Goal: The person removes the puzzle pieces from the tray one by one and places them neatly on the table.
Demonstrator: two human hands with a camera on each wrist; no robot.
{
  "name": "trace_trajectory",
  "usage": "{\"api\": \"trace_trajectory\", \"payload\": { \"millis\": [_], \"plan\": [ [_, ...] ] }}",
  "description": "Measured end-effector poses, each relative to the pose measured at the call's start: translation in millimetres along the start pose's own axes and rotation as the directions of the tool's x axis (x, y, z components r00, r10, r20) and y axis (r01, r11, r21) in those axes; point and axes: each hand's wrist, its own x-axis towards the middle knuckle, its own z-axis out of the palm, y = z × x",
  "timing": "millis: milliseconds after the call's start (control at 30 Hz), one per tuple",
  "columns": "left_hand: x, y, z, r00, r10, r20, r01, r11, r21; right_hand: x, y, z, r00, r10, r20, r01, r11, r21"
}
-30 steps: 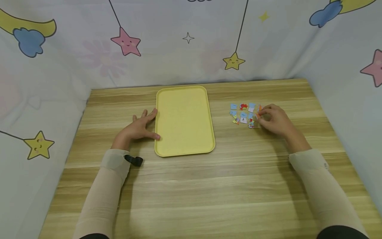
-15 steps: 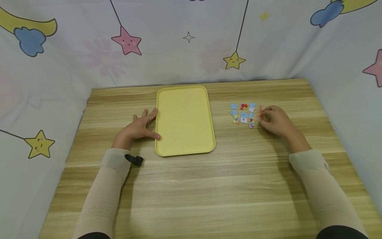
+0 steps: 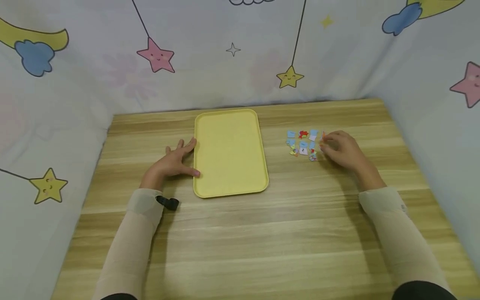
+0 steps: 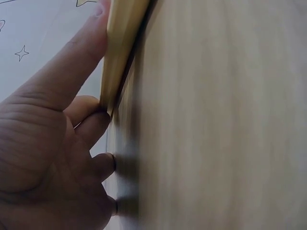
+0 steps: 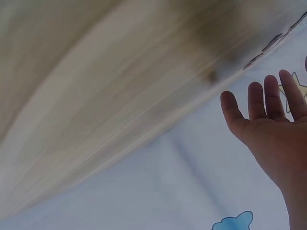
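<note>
A yellow tray lies on the table, with its inside showing bare. At its left edge my left hand is spread, thumb and index finger touching the rim. In the left wrist view the thumb of the left hand lies along the tray's side, other fingers low near the table. Several small picture pieces, blue, white, red and multicoloured, lie in loose rows right of the tray. My right hand is at their right side, fingertips by an orange piece it partly hides. The right wrist view shows the right hand's fingers extended.
The wood-grain table meets a white printed cloth along its back edge. Cloth also hangs at both sides. A black strap with a small device sits at the left cuff.
The head view has shifted slightly. My right hand's thumb and index finger stand a little further apart beside the orange piece. The left hand and tray stay in place.
</note>
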Motion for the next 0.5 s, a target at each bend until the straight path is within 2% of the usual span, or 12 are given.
{"api": "trace_trajectory", "payload": {
  "millis": [200,500],
  "plan": [
    [-1.8,-0.4,-1.6,1.0,0.012,-0.013,-0.012,1.0,-0.003,4.8,-8,2,0.999,-0.033,-0.04,0.034,0.999,0.014],
    [0.0,0.6,-2.9,1.0,0.009,-0.004,-0.009,1.0,-0.006,15.9,-19,8,0.997,-0.073,-0.029,0.074,0.996,0.039]
  ]
}}
